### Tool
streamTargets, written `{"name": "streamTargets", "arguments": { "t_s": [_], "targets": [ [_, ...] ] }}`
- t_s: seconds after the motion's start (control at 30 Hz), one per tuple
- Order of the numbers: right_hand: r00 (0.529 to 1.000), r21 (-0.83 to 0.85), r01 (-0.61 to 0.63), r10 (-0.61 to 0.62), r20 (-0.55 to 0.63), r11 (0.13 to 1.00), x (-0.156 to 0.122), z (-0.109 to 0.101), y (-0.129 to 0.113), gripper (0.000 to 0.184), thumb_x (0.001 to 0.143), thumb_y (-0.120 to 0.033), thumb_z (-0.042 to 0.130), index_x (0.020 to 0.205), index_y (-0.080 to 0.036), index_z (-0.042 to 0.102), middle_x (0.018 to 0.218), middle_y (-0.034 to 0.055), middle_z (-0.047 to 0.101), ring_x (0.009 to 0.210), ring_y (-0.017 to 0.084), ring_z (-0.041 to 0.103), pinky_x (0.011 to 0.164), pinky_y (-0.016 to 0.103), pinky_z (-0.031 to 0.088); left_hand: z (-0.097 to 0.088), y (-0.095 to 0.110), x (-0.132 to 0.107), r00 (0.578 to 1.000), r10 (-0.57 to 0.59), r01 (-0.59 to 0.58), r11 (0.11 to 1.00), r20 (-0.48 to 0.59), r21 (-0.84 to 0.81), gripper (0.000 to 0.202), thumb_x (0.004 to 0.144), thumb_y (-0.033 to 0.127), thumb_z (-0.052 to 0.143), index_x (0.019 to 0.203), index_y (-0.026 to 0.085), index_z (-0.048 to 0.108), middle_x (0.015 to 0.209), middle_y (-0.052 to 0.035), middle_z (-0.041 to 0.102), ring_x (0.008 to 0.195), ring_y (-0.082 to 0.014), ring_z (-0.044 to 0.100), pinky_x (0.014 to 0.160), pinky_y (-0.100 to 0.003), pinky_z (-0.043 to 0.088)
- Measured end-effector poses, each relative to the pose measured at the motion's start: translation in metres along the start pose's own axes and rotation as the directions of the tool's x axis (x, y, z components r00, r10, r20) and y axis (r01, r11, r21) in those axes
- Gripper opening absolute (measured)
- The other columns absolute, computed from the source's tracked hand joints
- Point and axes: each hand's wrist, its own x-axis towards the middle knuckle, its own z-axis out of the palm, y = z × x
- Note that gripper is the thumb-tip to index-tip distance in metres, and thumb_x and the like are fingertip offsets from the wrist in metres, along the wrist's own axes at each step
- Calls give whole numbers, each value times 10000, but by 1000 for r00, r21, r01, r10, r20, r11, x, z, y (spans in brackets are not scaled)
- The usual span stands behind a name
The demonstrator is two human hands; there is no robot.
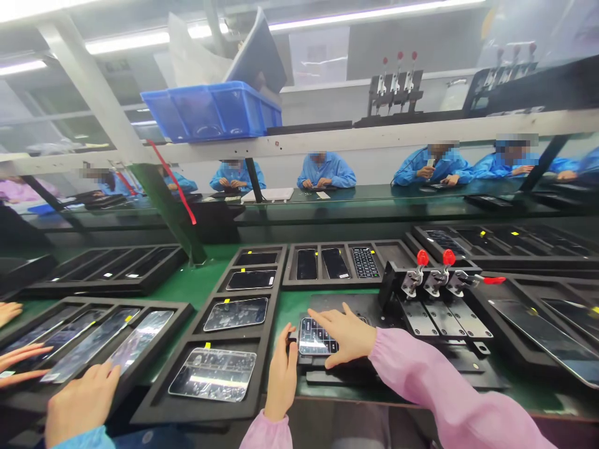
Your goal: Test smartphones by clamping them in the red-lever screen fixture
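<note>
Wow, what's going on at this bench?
A person in pink sleeves works at a green bench. Their right hand rests on a dark phone-sized panel in a black fixture, with their left hand beside it. Red-handled toggle clamps stand nearby. Black trays hold more panels, a blue-sleeved hand reaches over one, and people in blue sit opposite.

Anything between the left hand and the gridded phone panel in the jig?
Nothing visible. The left hand sits at the left edge of the gridded phone panel; the right hand covers the panel's right part, not between them.
</note>
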Motion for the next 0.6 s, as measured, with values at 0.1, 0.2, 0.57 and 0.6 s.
{"name": "streamTargets", "arguments": {
  "t_s": [0.1,0.2,0.57,0.6],
  "targets": [
    [991,-182,10,14,135,983,20,-9,-8,1064,523,-536,711,1399,-204,206,1168,165,525,1009,344,519,893,593,326,0,0,-1,1000,-17,17,1000,10,-7,458,913,424,282,1327,234,326,1358,-72,428,1267,-193,373,1067,-392,267],
    [983,-278,26,26,179,960,25,-19,-9,1063,480,-523,731,1372,-199,251,1064,147,568,893,326,572,777,479,429,-1,-2,0,999,-30,31,999,29,-29,469,906,439,290,1334,248,317,1347,-66,441,1251,-198,393,1059,-390,277],
    [975,-31,6,-13,-220,999,23,-100,-32,1029,484,-527,728,1325,-108,311,1018,120,611,883,259,597,730,326,465,1,-25,11,991,-117,106,980,-59,-167,569,812,597,360,1247,238,438,1238,-74,551,1119,-266,523,1029,-456,316],
    [962,2,0,1,-274,1000,23,-120,-34,975,493,-533,727,1291,-107,362,987,104,621,854,244,601,717,318,467,2,-30,14,989,-121,102,975,-87,-195,588,798,619,363,1228,228,453,1217,-82,565,1102,-272,536,1026,-457,322]
  ]
}}
